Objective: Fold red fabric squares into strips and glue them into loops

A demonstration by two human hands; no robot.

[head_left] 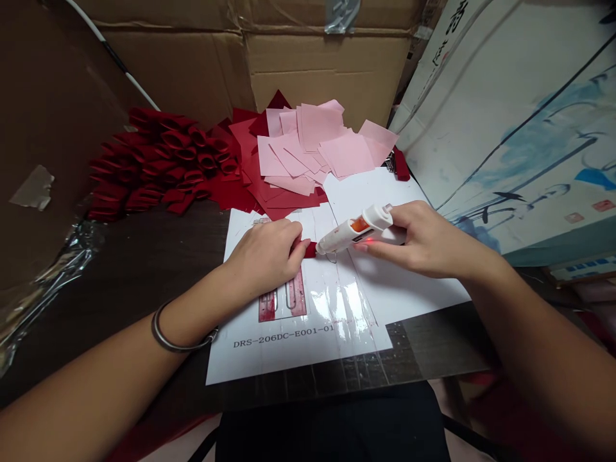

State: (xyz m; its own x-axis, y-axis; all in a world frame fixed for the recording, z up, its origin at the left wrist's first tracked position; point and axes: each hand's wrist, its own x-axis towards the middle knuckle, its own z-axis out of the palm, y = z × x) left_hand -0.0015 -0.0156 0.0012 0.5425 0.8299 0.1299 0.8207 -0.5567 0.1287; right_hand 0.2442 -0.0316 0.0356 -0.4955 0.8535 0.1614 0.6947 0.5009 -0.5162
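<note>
- Watching someone at a dark bench (pixel 120 276), and the grip is closed on both sides.
- Right hand (pixel 414 240): wrapped snugly around a white hot glue gun (pixel 356 230), with an orange window and a small red light showing, nozzle angled down at the paper.
- Left hand (pixel 264 253): fingers curled over, pressing a small red piece (pixel 310 250) onto the paper, right beside the nozzle. The fingers hide part of it.
- Metal bangle (pixel 166 337) on the left wrist.
- Under all this is a white template sheet (pixel 289 353), shiny with clear tape and marked "DRS-206DC-E001-01", with a red panel (pixel 283 298) just below the left hand.
- Further back, pink paper squares (pixel 317 128) are piled on red sheets (pixel 245 144), beside a heap of folded red loops (pixel 163 160).
- Behind those is a cardboard box (pixel 327 64), and a printed board (pixel 520 128) with blue brushwork stands on the right.
</note>
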